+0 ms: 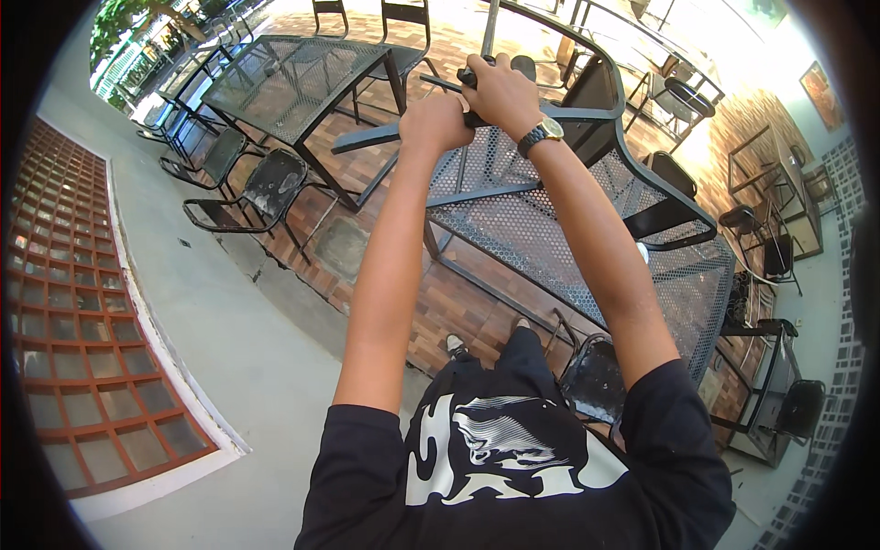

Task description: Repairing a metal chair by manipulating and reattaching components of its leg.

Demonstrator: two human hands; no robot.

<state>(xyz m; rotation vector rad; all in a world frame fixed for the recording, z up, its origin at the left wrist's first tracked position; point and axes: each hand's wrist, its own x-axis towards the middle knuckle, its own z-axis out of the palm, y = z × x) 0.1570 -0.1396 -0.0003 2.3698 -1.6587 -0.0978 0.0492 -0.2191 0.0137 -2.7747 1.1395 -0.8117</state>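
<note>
At 6 o'clock, nearest, is the person's black shirt (518,440) with its pale print, and beyond it a shoe (456,346). At 4 o'clock a worn black chair (598,378) stands beside the perforated table (513,234), which spreads from 1 to 4 o'clock. Above the tabletop at 12 o'clock, the left hand (435,126) is closed in a fist around a grey bar (367,138). Just beside it, toward 1 o'clock, the right hand (506,93), below which a watch (541,135) sits, is wrapped about a dark handle (471,75); what this belongs to I cannot tell. Farther off, another mesh-topped table (298,82) stands at 11 o'clock.
</note>
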